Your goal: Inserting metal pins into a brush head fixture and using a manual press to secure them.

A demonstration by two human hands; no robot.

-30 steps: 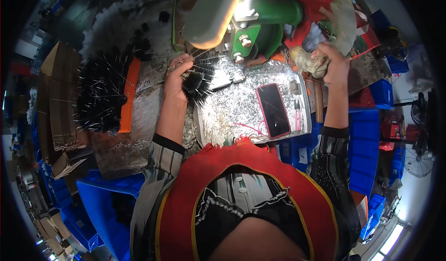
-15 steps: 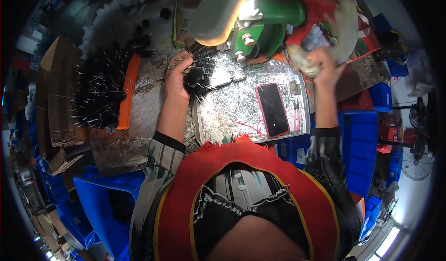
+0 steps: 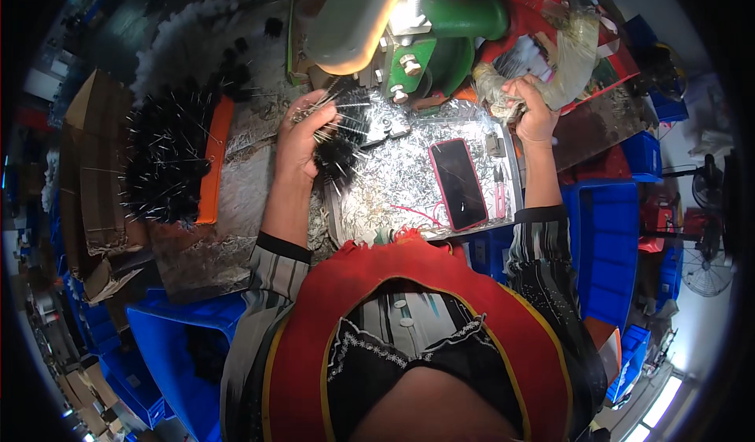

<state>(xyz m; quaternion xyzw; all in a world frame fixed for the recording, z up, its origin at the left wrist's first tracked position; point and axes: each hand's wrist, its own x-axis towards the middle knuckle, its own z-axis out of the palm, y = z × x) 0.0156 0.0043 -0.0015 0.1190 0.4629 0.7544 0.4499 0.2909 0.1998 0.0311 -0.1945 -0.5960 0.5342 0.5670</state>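
Note:
My left hand (image 3: 296,145) is closed around a bunch of small black wire-stemmed brushes (image 3: 338,157); their thin metal stems stick out past the fingers. It is at the left edge of the lit metal work area, just below the green machine (image 3: 452,19). On the machine's right side my right hand (image 3: 536,113) grips the lower end of a curved handle (image 3: 580,55) wrapped in pale, worn material. Below the machine, a shallow tray (image 3: 333,220) is strewn with shiny metal bits. A phone in a pink case (image 3: 460,184) and pink-handled snips (image 3: 500,193) lie in it.
Left of my arm, a large heap of black brushes (image 3: 167,147) rests against an orange strip (image 3: 213,159). A cardboard box (image 3: 98,147) stands beyond it. A lamp (image 3: 354,25) hangs over the work. Blue bins (image 3: 177,348) flank me; a fan (image 3: 708,261) is far right.
My right hand and the wrapped handle, blurred by motion before, have shifted a little to the left and now look sharp. My left hand keeps its brushes, their stems now more spread out.

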